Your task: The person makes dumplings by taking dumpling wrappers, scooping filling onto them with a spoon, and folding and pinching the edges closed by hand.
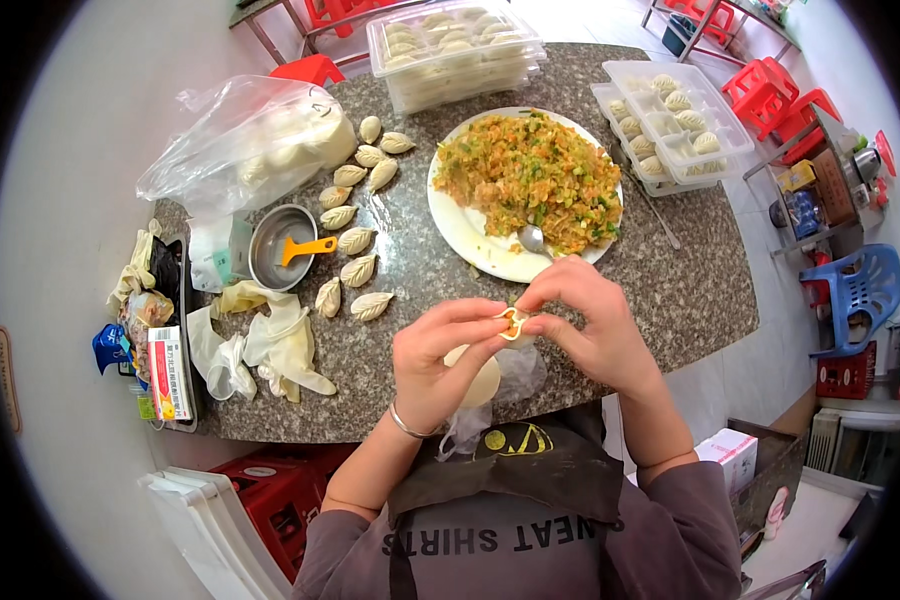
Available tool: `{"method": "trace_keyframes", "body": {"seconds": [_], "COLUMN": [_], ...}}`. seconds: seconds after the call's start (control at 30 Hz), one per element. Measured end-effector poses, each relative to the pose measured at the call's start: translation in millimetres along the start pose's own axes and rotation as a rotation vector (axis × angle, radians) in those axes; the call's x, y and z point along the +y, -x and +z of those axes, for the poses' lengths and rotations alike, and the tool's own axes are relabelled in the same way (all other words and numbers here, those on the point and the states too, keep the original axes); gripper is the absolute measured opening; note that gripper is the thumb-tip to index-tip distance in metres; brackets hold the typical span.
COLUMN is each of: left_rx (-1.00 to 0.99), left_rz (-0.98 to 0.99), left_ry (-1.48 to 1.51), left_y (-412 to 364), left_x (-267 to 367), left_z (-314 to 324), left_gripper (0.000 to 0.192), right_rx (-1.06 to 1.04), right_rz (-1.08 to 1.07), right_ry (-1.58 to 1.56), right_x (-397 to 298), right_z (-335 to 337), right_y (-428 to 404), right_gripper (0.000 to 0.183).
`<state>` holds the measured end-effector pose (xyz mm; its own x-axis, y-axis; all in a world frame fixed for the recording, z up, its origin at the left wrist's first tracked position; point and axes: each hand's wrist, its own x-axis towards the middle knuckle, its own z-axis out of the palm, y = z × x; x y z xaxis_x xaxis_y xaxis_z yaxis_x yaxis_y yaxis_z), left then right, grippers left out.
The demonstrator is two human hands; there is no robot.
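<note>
Between both hands, above the near edge of the granite table (pixel 690 300), is a partly folded dumpling (pixel 513 324) with orange filling showing in its opening. My left hand (pixel 446 356) pinches its left side; my right hand (pixel 589 319) pinches the pleats at its right. Below my left hand lies a round dough wrapper (pixel 476 379), beside crumpled clear plastic (pixel 523 373). A white plate (pixel 457 232) of chopped vegetable filling (pixel 529 176) stands beyond my hands, with a metal spoon (pixel 531 238) in it. Several pleated dumplings (pixel 358 271) lie to the left.
Left are a metal bowl (pixel 262 259) with an orange-handled scraper (pixel 311 247), used gloves (pixel 281 345), a loaded tray (pixel 187 262) and a plastic bag of dough (pixel 270 142). Stacked dumpling boxes (pixel 454 71) stand at the back; more boxes (pixel 671 127) and another spoon (pixel 656 210) are right.
</note>
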<state>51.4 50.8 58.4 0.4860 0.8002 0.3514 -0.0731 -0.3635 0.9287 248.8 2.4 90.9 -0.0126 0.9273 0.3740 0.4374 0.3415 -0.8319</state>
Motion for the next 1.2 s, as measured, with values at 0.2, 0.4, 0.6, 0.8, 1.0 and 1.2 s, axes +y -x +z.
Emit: {"method": "trace_keyframes", "body": {"seconds": [0.2,0.4,0.6,0.8,1.0,1.2], "left_rx": [0.048,0.189,0.023,0.024,0.041,0.045], "left_rz": [-0.034,-0.232,-0.019,-0.047,-0.002,-0.051], "left_ry": [-0.06,0.205,0.07,0.029,-0.027,0.1], "left_y": [-3,-1,0,-1,0,2], "left_x": [14,13,-1,5,1,-3], "left_z": [8,11,1,7,8,4], "left_gripper": [0.015,0.017,0.019,0.016,0.016,0.015], "right_rx": [0.042,0.072,0.007,0.036,0.099,0.048], "right_rz": [-0.086,-0.091,-0.003,-0.067,-0.133,-0.008], "right_ry": [0.063,0.077,-0.002,0.068,0.134,0.045], "right_x": [7,7,2,7,2,-3], "right_z": [8,10,0,7,10,3], "right_y": [3,4,-3,1,0,-3], "right_gripper": [0.009,0.009,0.01,0.01,0.008,0.008]}}
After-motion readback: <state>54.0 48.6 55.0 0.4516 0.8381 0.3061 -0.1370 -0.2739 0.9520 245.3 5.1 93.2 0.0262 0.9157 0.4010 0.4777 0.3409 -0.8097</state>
